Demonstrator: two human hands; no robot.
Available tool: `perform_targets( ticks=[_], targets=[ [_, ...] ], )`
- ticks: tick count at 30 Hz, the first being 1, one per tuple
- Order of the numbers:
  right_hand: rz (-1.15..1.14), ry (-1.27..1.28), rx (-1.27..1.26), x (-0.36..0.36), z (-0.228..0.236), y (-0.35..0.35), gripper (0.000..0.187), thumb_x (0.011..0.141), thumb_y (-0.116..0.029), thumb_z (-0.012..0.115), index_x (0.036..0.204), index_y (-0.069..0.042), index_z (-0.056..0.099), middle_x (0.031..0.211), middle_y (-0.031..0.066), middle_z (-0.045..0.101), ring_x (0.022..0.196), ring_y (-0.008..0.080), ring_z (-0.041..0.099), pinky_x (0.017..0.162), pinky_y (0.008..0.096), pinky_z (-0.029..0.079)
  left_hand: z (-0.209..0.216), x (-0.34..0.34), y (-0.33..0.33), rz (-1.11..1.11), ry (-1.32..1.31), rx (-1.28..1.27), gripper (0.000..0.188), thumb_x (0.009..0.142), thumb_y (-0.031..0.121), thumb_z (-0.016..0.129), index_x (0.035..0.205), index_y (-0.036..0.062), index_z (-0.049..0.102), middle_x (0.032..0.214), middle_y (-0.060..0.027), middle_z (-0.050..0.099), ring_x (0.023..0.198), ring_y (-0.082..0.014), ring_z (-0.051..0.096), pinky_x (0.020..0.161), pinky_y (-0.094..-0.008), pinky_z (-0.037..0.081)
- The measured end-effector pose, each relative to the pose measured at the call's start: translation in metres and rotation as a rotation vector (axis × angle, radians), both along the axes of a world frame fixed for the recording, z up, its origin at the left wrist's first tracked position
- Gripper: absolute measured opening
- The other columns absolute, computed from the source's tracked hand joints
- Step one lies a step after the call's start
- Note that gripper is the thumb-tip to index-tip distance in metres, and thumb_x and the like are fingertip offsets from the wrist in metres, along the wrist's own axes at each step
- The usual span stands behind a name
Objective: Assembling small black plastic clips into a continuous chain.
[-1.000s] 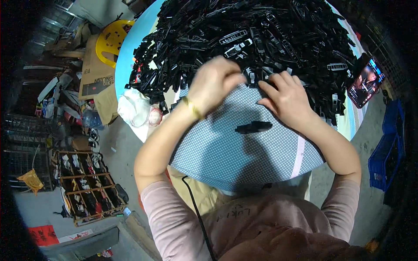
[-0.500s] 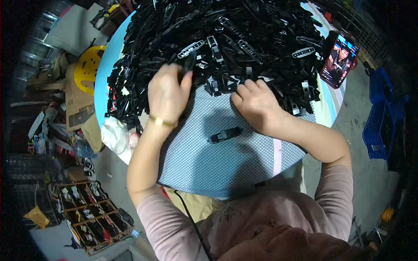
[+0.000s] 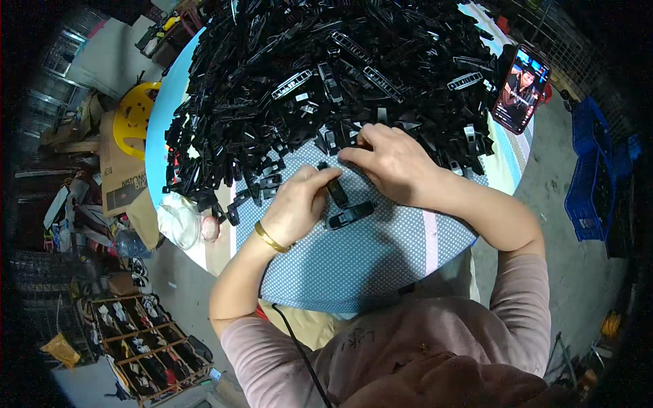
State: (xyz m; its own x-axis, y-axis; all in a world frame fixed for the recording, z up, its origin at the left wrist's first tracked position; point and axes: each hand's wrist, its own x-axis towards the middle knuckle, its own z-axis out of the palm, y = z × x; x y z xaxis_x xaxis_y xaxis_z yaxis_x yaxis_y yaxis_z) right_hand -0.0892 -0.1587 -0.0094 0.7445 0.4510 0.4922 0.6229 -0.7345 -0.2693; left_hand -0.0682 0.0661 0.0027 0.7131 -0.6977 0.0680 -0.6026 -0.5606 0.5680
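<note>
while the heap point(image 3: 272, 102) of black parts covers the far part of the round table point(image 3: 340, 279), we see only two pieces plainly apart from it, both on or above the patterned grey-blue cloth before us; in our left hand point(image 3: 294, 207), thumb and forefinger pinch a slim dark piece point(image 3: 337, 193), its lower end at a long black piece point(image 3: 351, 215) that lies flat on the cloth, and we cannot tell whether the two touch; our right hand point(image 3: 396, 166) is half curled at the heap's near edge, and we cannot tell whether its fingertips hold anything; by our judgement little is done so far, since nearly all the parts lie heaped and unsorted, and we make out no joined or finished item with certainty; what is left is thus most of the heap; counting, we have one piece pinched, one lying loose, and at least four slotted, ladder-like strips point(image 3: 292, 84) showing on the heap, whose other parts overlap too much for us to number; besides these we count one phone point(image 3: 522, 90) at the right rim and one whitish plastic bag point(image 3: 178, 219) at the left.
</note>
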Motion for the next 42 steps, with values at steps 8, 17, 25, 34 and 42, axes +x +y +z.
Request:
perform_targets(
  ticks=[8,17,25,34,42],
  targets=[
    [0.196,0.331,0.348,0.001,-0.008,0.012,0.018,0.085,-0.013,0.063,0.101,-0.005,0.058,0.084,0.0175,0.065,0.078,0.0377,0.064,0.065,0.0461,0.050,-0.004,-0.004,-0.001,0.066,-0.286,-0.042,0.025,0.070,0.004,0.074,0.094,0.0036,0.070,0.086,-0.0130,0.059,0.083,-0.0327,0.056,0.077,-0.0395,0.047],
    [0.244,0.190,0.130,-0.001,0.005,0.000,0.026,0.071,-0.005,0.074,0.095,0.001,0.067,0.082,0.0111,0.063,0.078,0.0289,0.063,0.067,0.0392,0.051,-0.007,0.001,0.007,0.132,-0.029,-0.154,0.022,0.067,0.005,0.077,0.087,0.0007,0.069,0.082,-0.0126,0.062,0.081,-0.0307,0.061,0.072,-0.0377,0.050],
    [0.148,0.211,-0.031,-0.002,0.012,-0.004,0.023,0.069,-0.010,0.076,0.089,0.001,0.071,0.075,0.0098,0.058,0.073,0.0261,0.061,0.063,0.0366,0.050,-0.010,-0.002,0.008,0.146,-0.075,-0.170,0.023,0.065,0.002,0.079,0.087,0.0016,0.071,0.079,-0.0111,0.062,0.072,-0.0245,0.062,0.064,-0.0331,0.049],
    [0.234,0.191,0.059,0.001,-0.005,0.009,0.023,0.069,-0.008,0.075,0.089,0.003,0.070,0.076,0.0109,0.058,0.071,0.0270,0.061,0.063,0.0374,0.050,-0.015,-0.002,0.003,0.061,-0.114,-0.207,0.023,0.063,0.009,0.081,0.082,0.0016,0.071,0.077,-0.0106,0.063,0.072,-0.0265,0.060,0.067,-0.0355,0.049],
    [0.201,0.129,0.022,0.009,-0.001,-0.004,0.027,0.076,-0.021,0.073,0.093,0.000,0.070,0.082,0.0093,0.061,0.078,0.0262,0.061,0.065,0.0360,0.050,0.008,0.022,0.009,-0.093,0.075,-0.113,0.024,0.077,0.022,0.077,0.089,0.0027,0.070,0.084,-0.0098,0.065,0.077,-0.0258,0.065,0.070,-0.0338,0.052]
  ],
)
